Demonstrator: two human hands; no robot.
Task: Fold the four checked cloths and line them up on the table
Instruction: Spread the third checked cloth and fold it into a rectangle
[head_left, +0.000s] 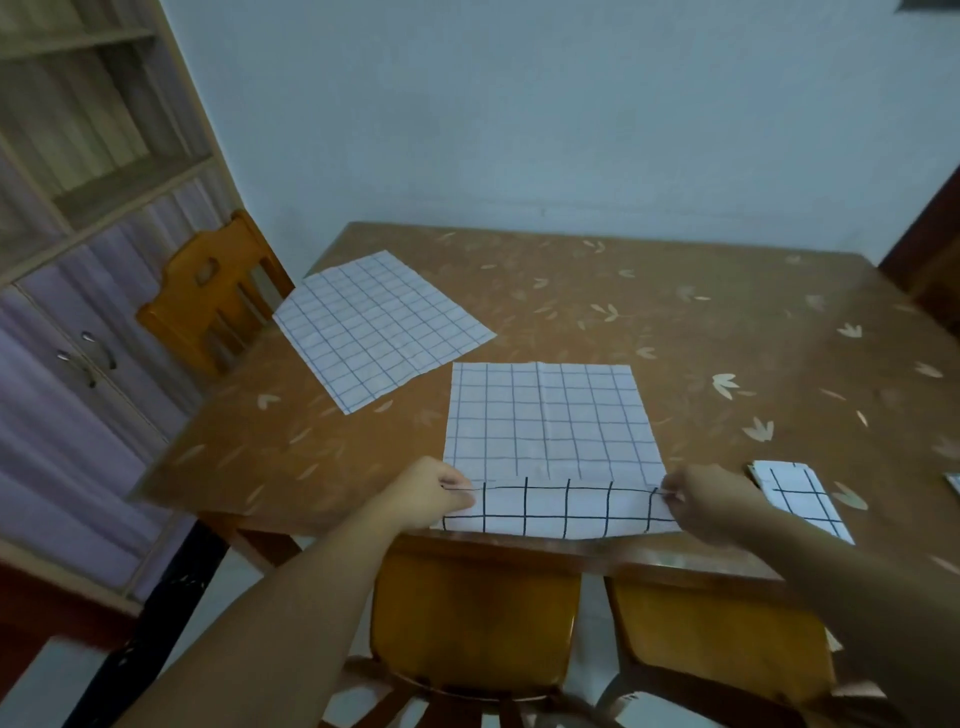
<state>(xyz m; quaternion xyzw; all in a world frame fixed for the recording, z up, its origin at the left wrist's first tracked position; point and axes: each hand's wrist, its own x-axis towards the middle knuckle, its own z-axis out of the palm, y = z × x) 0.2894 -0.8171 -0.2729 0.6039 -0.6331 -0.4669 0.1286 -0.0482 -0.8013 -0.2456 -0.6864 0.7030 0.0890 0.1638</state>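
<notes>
Two wooden chair seats sit nearest, tucked under the near edge of the brown leaf-patterned surface. Just above them the left hand and right hand each pinch a near corner of the middle checked cloth, its near strip turned over onto itself. Another checked cloth lies flat and unfolded at far left, a folded cloth lies just right of the right hand, and a sliver of one more cloth shows at the right edge.

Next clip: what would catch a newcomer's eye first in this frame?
Both hands, left hand and right hand, pinch the near corners of a white checked cloth at the brown leaf-patterned table's front edge, turning its near edge over. A second checked cloth lies flat at far left; a folded checked cloth sits at right.
</notes>
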